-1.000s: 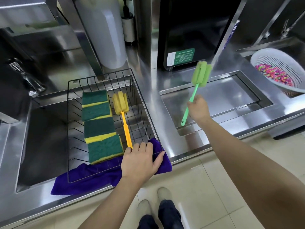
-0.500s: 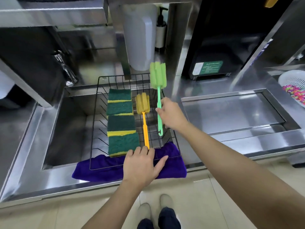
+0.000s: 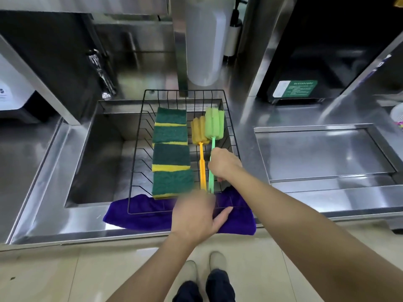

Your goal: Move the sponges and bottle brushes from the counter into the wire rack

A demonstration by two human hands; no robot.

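Observation:
A black wire rack [image 3: 233, 138] sits over the sink, its near edge on a purple cloth [image 3: 135, 211]. Several green-and-yellow sponges [image 3: 171, 152] lie in a column along its left side. A yellow bottle brush [image 3: 201, 153] lies beside them. My right hand [image 3: 222, 163] grips the handle of a green bottle brush [image 3: 214, 124], which lies in the rack just right of the yellow one, foam head at the far end. My left hand [image 3: 197, 216] rests flat on the rack's near edge and the cloth, fingers blurred.
A steel sink basin [image 3: 98, 158] lies under the rack's left part. A recessed steel tray [image 3: 320, 153] is at the right. A white cylinder [image 3: 205, 40] and a pump bottle [image 3: 234, 29] stand behind the rack. A white colander [image 3: 398, 114] peeks in at far right.
My right hand carried the green brush from above the right tray leftward and lowered it into the rack beside the yellow brush. My left hand stayed on the rack's near edge.

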